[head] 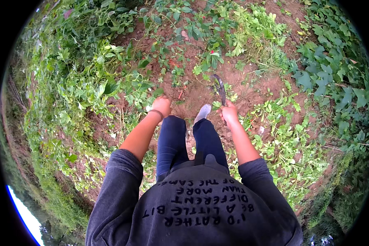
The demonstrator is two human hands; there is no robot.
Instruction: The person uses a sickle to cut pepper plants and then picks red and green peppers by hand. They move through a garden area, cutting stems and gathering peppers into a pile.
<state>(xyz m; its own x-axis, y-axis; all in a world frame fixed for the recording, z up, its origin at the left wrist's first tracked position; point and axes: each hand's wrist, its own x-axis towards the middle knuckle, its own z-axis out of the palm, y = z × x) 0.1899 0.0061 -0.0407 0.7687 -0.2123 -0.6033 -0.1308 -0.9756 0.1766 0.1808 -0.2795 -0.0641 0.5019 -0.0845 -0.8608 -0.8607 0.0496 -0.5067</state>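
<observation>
My right hand point(229, 113) grips a sickle point(221, 89) by its handle. The dark curved blade points away from me over the soil, its tip bending left. Beside the leafy plants point(110, 86) on the left is my left hand point(162, 106), back upward and fingers curled. A green leaf shows just beyond its knuckles; whether anything is inside the fingers is hidden. A small low plant point(216, 105) grows close to the sickle's handle end. Farther out, a plant with a red bloom or fruit point(212, 52) stands past the blade.
Reddish-brown soil point(190, 101) lies before my feet; a light-coloured shoe point(203, 112) shows there. Pale green plants point(280, 138) lie low at the right. Broad-lobed leaves point(332, 77) form a dense stand at the far right. More leafy growth point(246, 24) covers the ground ahead.
</observation>
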